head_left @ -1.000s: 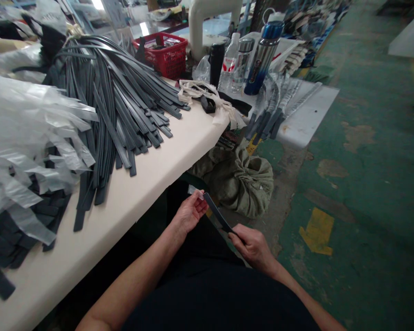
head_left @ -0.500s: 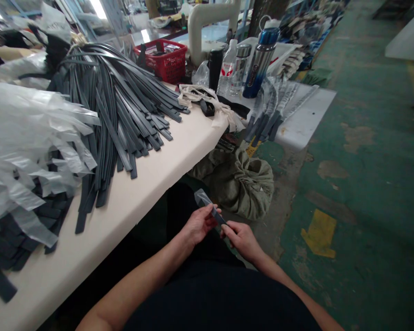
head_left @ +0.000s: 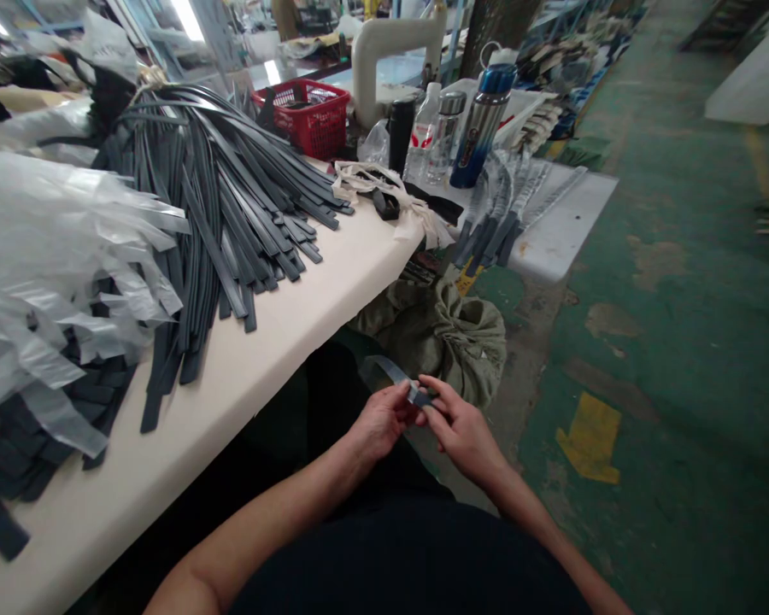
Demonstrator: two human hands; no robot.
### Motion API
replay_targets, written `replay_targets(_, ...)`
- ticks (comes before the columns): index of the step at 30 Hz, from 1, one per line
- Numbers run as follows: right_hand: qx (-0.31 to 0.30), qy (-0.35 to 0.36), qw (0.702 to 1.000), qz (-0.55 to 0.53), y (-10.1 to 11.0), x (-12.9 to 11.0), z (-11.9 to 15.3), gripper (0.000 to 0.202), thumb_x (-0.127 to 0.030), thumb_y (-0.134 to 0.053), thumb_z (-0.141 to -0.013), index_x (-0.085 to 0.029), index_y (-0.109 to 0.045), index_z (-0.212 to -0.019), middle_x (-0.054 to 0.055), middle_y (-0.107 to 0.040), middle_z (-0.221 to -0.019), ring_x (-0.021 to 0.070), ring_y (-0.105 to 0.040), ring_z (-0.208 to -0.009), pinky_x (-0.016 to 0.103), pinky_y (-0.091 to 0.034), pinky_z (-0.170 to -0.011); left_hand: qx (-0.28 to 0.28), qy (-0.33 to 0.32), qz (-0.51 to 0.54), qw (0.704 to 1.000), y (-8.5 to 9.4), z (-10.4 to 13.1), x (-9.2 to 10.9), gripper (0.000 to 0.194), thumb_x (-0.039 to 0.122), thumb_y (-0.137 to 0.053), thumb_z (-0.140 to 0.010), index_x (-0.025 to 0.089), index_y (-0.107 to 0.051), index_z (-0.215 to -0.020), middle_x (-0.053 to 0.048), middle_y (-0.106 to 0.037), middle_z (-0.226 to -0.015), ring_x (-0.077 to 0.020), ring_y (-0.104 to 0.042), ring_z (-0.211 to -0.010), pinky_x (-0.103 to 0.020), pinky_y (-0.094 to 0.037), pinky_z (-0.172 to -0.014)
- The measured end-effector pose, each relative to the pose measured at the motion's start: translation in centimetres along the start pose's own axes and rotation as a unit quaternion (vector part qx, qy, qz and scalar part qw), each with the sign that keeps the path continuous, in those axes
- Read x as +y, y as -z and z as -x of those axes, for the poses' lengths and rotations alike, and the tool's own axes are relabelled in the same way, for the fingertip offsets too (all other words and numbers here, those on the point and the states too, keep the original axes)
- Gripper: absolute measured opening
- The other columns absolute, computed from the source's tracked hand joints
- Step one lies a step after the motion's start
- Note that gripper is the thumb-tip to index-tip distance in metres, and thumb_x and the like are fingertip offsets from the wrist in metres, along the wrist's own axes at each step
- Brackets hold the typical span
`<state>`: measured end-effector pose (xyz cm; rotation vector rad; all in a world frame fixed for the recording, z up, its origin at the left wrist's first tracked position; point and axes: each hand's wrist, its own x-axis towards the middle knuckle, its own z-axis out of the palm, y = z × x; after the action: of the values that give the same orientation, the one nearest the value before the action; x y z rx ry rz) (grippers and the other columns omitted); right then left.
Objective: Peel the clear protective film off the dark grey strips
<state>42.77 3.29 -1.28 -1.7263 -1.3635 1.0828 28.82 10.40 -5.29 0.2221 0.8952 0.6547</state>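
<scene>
In front of my body, below the table edge, my left hand (head_left: 384, 418) and my right hand (head_left: 456, 423) nearly meet. Both pinch one dark grey flat strap (head_left: 421, 398). A clear plastic sleeve (head_left: 390, 367) runs from it, up and left past my left fingers. How far the sleeve covers the strap is hidden by my fingers. On the table to the left lies a large bundle of similar dark straps (head_left: 231, 205), tied at the far end. Nearer me, a heap of translucent plastic sleeves (head_left: 57, 248) rests over more dark straps.
The cream-topped table (head_left: 295, 316) runs along my left. At its far end stand a red basket (head_left: 320, 128), a blue steel flask (head_left: 480, 128) and other bottles. Sleeved straps (head_left: 496, 213) hang over a white board (head_left: 564, 231). A green cloth sack (head_left: 467, 333) sits on the floor beyond my hands.
My right hand has shifted up, its fingers now over the strap beside my left fingertips. More of the clear sleeve extends past my left hand, bending left.
</scene>
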Motion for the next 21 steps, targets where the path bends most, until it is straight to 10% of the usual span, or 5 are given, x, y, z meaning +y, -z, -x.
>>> replay_targets(9, 0.011, 0.021, 0.999, 0.036, 2.2, -0.3, 2.4, 0.053, -0.036, -0.048, -0.096, -0.022, -0.038, -0.147, -0.001, -0.072, -0.077, 0.0119, -0.057, -0.045, 0.023, -0.047, -0.047, 0.031, -0.025, 0.006, 0.999, 0.8, -0.5, 1.9, 0.012, 0.025, -0.068, -0.087, 0.015, -0.074, -0.087, -0.006, -0.077, -0.086, -0.0112, -0.067, -0.069, -0.022, -0.052, -0.067)
replay_targets(14, 0.035, 0.033, 0.994, 0.096, -0.1, -1.0, -1.4, 0.050, -0.030, -0.047, -0.093, -0.016, -0.047, -0.141, 0.001, -0.072, -0.076, 0.0142, -0.060, -0.049, 0.028, -0.050, -0.058, -0.010, -0.008, -0.006, 1.000, -0.2, 0.2, 0.8, 0.016, 0.021, -0.075, -0.080, 0.008, -0.075, -0.089, -0.011, -0.077, -0.085, -0.0153, -0.069, -0.070, -0.025, -0.054, -0.068)
replay_targets(21, 0.002, 0.046, 0.995, 0.092, 2.8, -2.2, -0.2, 0.050, -0.033, -0.049, -0.094, -0.021, -0.046, -0.142, -0.003, -0.071, -0.071, 0.0135, -0.061, -0.052, 0.024, -0.047, -0.055, 0.047, -0.057, 0.010, 0.997, 1.9, -2.1, 4.6, 0.012, 0.022, -0.063, -0.091, 0.016, -0.073, -0.087, -0.003, -0.077, -0.085, -0.0088, -0.068, -0.069, -0.019, -0.052, -0.064)
